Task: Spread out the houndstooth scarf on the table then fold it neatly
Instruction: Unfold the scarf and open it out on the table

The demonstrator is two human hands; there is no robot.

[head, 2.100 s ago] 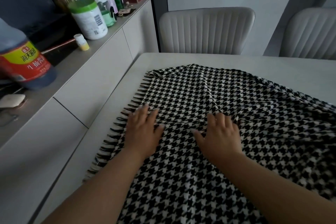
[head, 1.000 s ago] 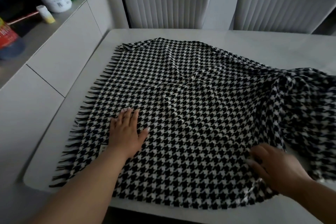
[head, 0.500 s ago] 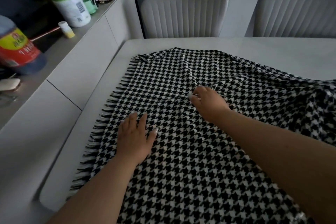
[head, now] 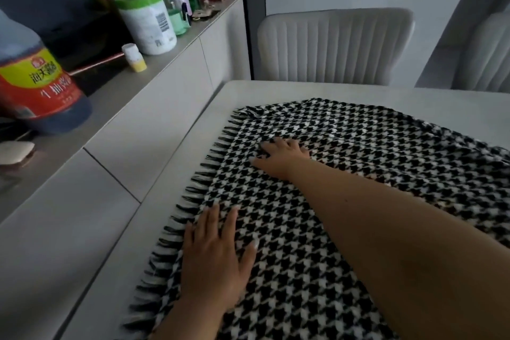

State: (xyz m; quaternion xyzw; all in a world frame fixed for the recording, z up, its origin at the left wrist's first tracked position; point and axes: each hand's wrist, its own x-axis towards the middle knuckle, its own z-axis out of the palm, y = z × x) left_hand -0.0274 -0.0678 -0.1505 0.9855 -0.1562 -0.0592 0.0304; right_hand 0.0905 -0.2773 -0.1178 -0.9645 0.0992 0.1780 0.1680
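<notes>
Your scarf [head: 345, 229] lies spread over the near left part of the table [head: 358, 91], its black-and-white check flat across most of the view. Its fringe [head: 198, 182] runs down the left edge, close to the table's side. Toward the right the cloth rises in a loose fold.

Your left hand [head: 215, 259] rests palm down on the scarf just inside the fringe, fingers straight and slightly spread, holding nothing. Your right hand [head: 281, 157] reaches farther across the cloth, well beyond the left one, with the forearm crossing over the scarf. It also lies flat on the fabric, thumb out to the side; the fingertips blur into the pattern, so you cannot tell whether they press or pinch a crease there.

To your left a long counter [head: 154, 85] runs beside the table. On it stand a large dark bottle [head: 36, 83] with a red and yellow label, a white tub [head: 146, 22] with a green lid, a small white and yellow bottle [head: 133, 57], and more bottles behind. Two pale ribbed chairs [head: 334, 47] stand at the far side of the table.
</notes>
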